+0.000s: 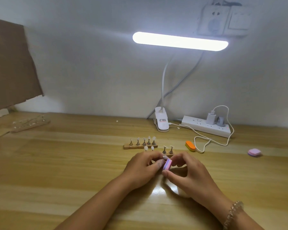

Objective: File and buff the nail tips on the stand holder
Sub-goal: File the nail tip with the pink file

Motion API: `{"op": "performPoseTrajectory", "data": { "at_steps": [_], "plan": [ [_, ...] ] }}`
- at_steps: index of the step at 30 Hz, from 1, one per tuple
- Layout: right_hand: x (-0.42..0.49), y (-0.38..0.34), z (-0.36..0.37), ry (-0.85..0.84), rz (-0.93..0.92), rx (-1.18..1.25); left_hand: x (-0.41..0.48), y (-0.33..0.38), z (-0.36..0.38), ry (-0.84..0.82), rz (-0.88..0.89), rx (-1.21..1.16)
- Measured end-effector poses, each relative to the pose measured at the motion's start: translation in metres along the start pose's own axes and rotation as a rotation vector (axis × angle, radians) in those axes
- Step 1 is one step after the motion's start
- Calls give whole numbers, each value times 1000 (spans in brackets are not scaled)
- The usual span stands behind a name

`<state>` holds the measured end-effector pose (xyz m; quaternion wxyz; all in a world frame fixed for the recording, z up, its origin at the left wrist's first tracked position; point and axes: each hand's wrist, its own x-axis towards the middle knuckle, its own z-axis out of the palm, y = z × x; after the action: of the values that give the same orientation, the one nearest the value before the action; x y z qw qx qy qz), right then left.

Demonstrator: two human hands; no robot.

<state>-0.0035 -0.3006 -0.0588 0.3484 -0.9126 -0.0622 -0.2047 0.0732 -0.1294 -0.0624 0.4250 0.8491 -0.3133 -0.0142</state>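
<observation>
Between the fingertips: one pink-and-purple buffer block (167, 164), pinched by the right hand (188, 173) and set against a clear nail tip (165, 157), which the curled left hand (143, 168) pinches. Just behind the fingers: nearer stand holder (168, 153), partly hidden, then farther stand holder (136, 146), five tips upright. Right of the fingers, apart: orange buffer (190, 146).

I see a glossy, varnished wood table (73, 163). The stand holder (128, 146) is matt bare wood with shiny metal pegs (138, 143); right of it, the power strip (199, 127) looks like smooth white plastic.
</observation>
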Motion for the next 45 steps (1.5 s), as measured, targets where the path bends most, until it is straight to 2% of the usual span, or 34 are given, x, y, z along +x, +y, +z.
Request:
{"op": "performPoseTrajectory", "data": {
  "at_steps": [5, 7, 10, 19, 24, 28, 32, 35, 39, 42, 45],
  "plan": [
    [0, -1, 2, 51, -10, 32, 0, 1, 0, 32, -24, 7],
    [-1, -1, 5, 29, -67, -41, 0, 2, 0, 26, -16, -3],
    [-1, 1, 5, 102, -173, -169, -1, 5, -1, 25, 11, 21],
    [-1, 0, 4, 218, -203, -143, -1, 2, 1, 7, 10, 75],
    [6, 3, 1, 206, -147, -144, 0, 1, 0, 4, 21, 65],
    [2, 1, 3, 133, -212, -153, 0, 0, 0, -22, 7, 92],
    [6, 2, -1, 191, -97, -103, 0, 0, 0, -35, 4, 122],
    [3, 2, 2, 112, -150, -107, -1, 0, 0, -32, 1, 124],
    [6, 2, -1, 166, -56, -69, -1, -1, 1, -32, 0, 155],
    [3, 2, 2, 86, -105, -75, -2, -1, 1, -26, -3, 136],
    [7, 9, -3, 203, 47, 18, -2, 1, 1, -3, 0, 82]
  ]
}}
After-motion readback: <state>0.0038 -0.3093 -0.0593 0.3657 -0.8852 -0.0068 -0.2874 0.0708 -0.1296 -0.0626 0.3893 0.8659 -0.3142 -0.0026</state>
